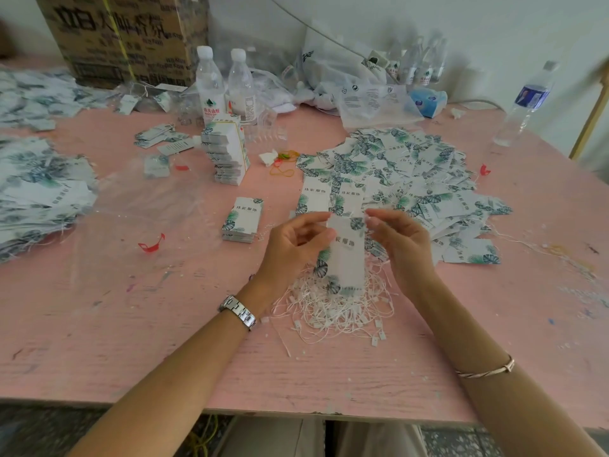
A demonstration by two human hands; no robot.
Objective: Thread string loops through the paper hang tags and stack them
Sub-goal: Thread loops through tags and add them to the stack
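Hands meet above the pink counter (164, 341), one hang tag (347, 262) held upright between them, leaf print facing the camera. The left hand (296, 240), a metal watch (239, 312) on its wrist, has its fingers curled in and its thumb pinching the tag's upper left edge. The right hand (400, 242), a thin bracelet (487, 369) further down that arm, pinches at the tag's top right corner; whether a string sits between those fingertips I cannot tell. Directly beneath the tag lies a tangled heap of white string loops (333, 311), spread between the two wrists. Just beyond the hands, a wide loose pile of tags (415, 173) with strings trailing from it covers the right side of the counter. Left of the hands sits a short neat stack of tags (242, 221), and further back a taller leaning stack (227, 153). Behind that stand two water bottles (225, 84) and a cardboard box (125, 37). More heaped tags (39, 189) fill the far left edge, and a red clip (151, 245) lies near them.
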